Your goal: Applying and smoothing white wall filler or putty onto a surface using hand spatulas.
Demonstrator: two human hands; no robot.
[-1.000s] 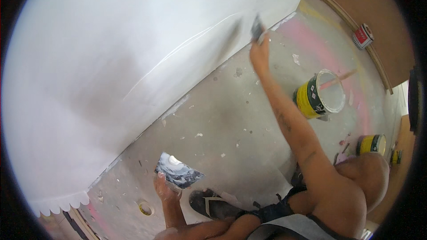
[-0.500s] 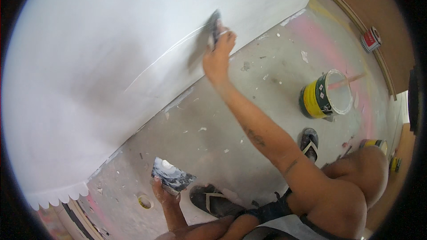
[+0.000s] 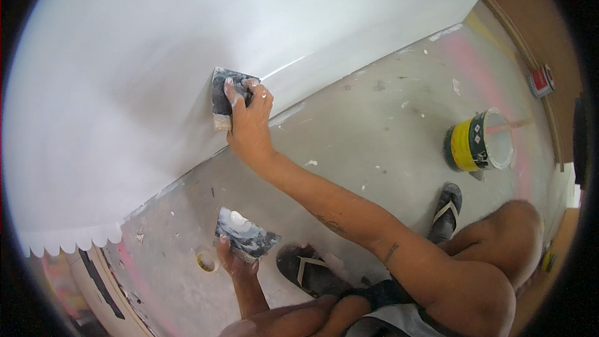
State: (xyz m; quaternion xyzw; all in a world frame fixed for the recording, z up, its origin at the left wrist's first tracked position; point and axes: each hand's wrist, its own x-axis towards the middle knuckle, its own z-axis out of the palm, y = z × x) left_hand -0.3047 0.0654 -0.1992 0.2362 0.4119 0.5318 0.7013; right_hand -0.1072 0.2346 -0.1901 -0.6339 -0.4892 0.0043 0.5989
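Observation:
Against the white panel [image 3: 156,37], my right hand [image 3: 251,126] grips a dark putty knife [image 3: 226,92] with a wide, flat blade and a pale handle edge. A thin white line of filler [image 3: 288,66] trails off to the right of it along the panel. Lower down, my left hand [image 3: 237,263] holds a second putty knife [image 3: 246,237] level above the floor. Its dark blade is smeared white and carries a small lump of white putty [image 3: 238,217]. Part of the left fingers is hidden under that blade.
At the right stands a yellow and green bucket [image 3: 463,143] with a stick [image 3: 508,126] in it. A red and white can [image 3: 541,81] sits farther back by a brown board. A tape roll [image 3: 206,261] lies near my left hand, on the paint-spotted floor [image 3: 349,143].
My right hand has swept the putty knife leftward and down along the panel, and much of the earlier white line there no longer shows. My left hand has barely moved.

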